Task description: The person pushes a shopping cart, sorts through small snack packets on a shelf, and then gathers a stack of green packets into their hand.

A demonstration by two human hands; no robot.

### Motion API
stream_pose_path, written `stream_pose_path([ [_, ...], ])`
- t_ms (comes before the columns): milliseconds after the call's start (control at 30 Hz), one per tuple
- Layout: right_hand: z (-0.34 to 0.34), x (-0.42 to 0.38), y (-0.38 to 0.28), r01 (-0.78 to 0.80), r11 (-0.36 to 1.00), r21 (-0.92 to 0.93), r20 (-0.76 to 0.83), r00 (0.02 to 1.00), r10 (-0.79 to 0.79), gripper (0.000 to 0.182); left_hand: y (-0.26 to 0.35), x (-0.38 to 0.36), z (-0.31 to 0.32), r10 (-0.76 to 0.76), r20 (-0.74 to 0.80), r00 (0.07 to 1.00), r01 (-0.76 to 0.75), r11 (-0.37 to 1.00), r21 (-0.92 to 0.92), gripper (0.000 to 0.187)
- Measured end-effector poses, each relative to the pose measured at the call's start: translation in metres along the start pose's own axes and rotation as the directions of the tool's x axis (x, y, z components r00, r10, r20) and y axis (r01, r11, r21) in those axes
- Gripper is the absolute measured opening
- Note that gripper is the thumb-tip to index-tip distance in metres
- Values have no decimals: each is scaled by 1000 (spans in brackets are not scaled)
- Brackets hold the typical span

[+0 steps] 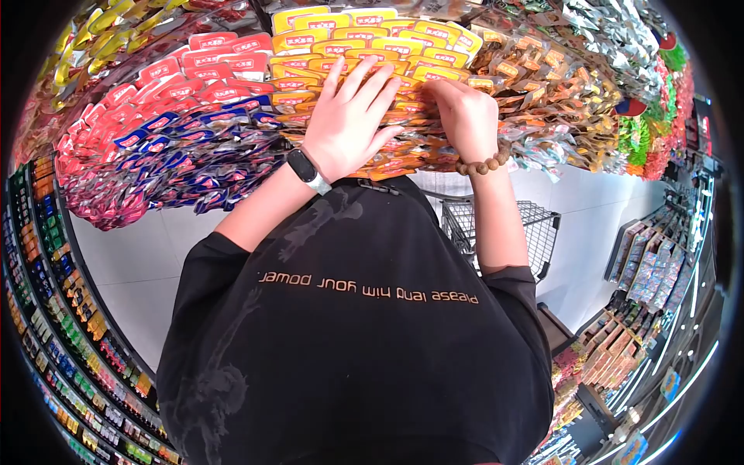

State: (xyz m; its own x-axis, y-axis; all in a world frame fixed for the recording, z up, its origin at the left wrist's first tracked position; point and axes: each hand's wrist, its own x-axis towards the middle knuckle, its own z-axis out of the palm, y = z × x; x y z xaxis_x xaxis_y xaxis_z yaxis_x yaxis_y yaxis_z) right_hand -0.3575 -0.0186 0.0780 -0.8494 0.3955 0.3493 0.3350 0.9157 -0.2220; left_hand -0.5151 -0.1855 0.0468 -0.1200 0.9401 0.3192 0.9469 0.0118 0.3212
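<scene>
My left hand (pixel 350 116) lies palm down with its fingers spread over yellow-topped packets (pixel 377 43) standing in close rows. It wears a dark wrist band. My right hand (pixel 470 120), with a bead bracelet on the wrist, is closed, its fingertips bent down among the packets on the right of the same block. Whatever those fingertips pinch is hidden behind the hand. Red-topped packets (pixel 213 60) stand to the left, and packets with dark blue tops (pixel 155 124) are packed in front of them. Brown and orange packets (pixel 542 85) fill the display to the right.
Behind my right forearm stands a black wire cart (pixel 535 225) on the pale tiled floor (pixel 128 248). Shelves with rows of goods (pixel 70 310) curve along the left. More stocked racks (pixel 655 263) are on the right. Silver packets (pixel 597 31) lie at the far right of the display.
</scene>
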Motion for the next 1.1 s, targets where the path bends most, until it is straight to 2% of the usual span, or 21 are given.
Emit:
stream_pose_path([
  [67, -2, -2, 4, -15, 1000, -9, -11, 1000, 15, 15, 2, 3, 0, 1, 12, 1000, -1, 1000, 7, 65],
  [167, -7, 1, 8, -94, 993, 77, -83, 991, 101, 18, 2, 4, 0, 3, 6, 1000, -3, 1000, 25, 63],
  [300, -12, 7, 19, -216, 953, 214, 63, 976, 207, 20, 2, 5, 3, 9, 3, 1000, -9, 998, 62, 63],
  [333, -9, 8, 22, -170, 960, 224, 40, 986, 165, 21, 2, 6, 3, 8, 2, 1000, -8, 998, 67, 63],
  [633, -7, 25, 30, -100, 987, 126, 102, 991, 88, 14, -3, 8, 2, 4, -9, 1000, -3, 1000, 29, 72],
  [733, -4, 28, 34, -71, 986, 152, 74, 995, 60, 12, -2, 8, 1, 4, -2, 1000, -4, 1000, 9, 76],
  [833, -5, 29, 30, -147, 984, 100, 89, 986, 138, 12, -3, 8, -1, 4, 7, 1000, -4, 1000, -2, 78],
  [933, -5, 30, 30, -148, 983, 105, 73, 987, 141, 11, -4, 7, 0, 7, 17, 1000, -7, 1000, -9, 78],
  [1033, -1, 30, 36, -51, 988, 148, 100, 994, 37, 12, -4, 7, 0, 13, 26, 1000, -13, 1000, -10, 76],
  [1100, -4, 32, 31, -53, 990, 129, 136, 990, 35, 12, -4, 6, 1, 15, 28, 999, -15, 1000, -2, 74],
])
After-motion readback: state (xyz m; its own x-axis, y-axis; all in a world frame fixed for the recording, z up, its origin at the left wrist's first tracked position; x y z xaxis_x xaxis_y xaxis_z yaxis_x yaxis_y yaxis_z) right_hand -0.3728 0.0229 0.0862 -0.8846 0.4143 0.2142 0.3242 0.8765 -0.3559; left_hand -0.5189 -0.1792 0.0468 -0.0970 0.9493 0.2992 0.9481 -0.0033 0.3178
